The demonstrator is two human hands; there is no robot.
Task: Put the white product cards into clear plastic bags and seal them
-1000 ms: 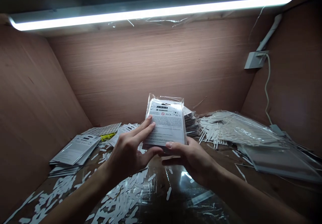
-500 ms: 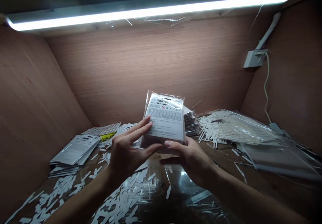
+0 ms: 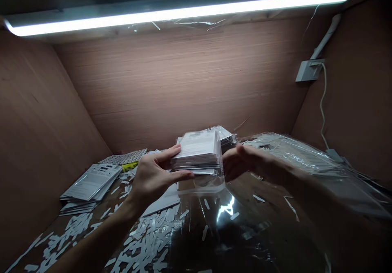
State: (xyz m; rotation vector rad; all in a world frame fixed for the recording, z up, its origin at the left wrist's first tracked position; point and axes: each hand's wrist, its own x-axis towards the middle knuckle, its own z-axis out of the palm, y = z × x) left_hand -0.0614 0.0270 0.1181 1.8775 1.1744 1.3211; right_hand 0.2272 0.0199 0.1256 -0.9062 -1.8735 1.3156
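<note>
A stack of white printed cards in a clear plastic sleeve (image 3: 199,154) lies nearly flat above the table, its open plastic end hanging toward me. My left hand (image 3: 153,177) grips its left edge, thumb under and fingers on top. My right hand (image 3: 245,162) is at its right edge with fingers curled against the side; whether it grips is unclear. Behind the held stack sits another bagged pack of cards (image 3: 226,136).
A pile of printed cards (image 3: 92,183) lies at the left, with a yellow item (image 3: 130,166) and a label sheet (image 3: 125,157) behind it. White paper strips (image 3: 147,240) litter the front left. Clear plastic bags (image 3: 306,158) heap at the right. Wooden walls enclose the booth.
The sleeved stack has tipped from upright, facing me, to nearly flat. My right hand has shifted from under its bottom edge to its right side.
</note>
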